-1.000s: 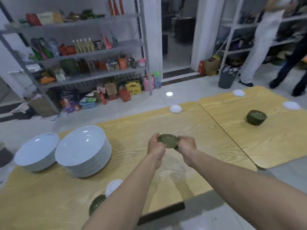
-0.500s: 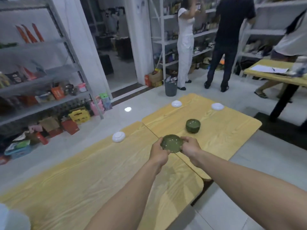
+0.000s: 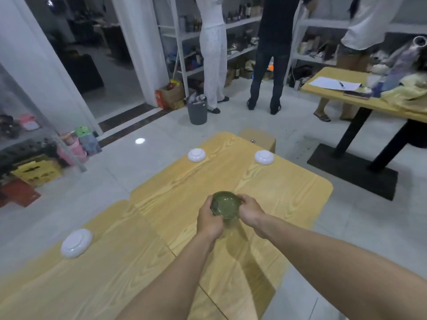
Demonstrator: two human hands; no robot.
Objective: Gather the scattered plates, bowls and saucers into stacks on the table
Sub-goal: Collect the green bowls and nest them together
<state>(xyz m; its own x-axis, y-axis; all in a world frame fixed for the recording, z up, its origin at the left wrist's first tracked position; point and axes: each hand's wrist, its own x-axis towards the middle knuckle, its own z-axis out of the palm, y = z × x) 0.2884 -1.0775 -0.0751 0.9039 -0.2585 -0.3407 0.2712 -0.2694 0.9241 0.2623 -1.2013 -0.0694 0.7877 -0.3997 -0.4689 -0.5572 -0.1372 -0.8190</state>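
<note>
Carried forward from a moment ago, the green bowl [image 3: 225,205] sits at frame centre over the tabletop [image 3: 288,192]. The left hand [image 3: 209,219] and right hand [image 3: 250,210] both curl round its rim, seemingly steadying it for stacking.

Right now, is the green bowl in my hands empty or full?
Empty: the green bowl faces up, its inside bare.

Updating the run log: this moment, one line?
left hand: grips green bowl | right hand: grips same bowl | table: three white dishes loose
</note>
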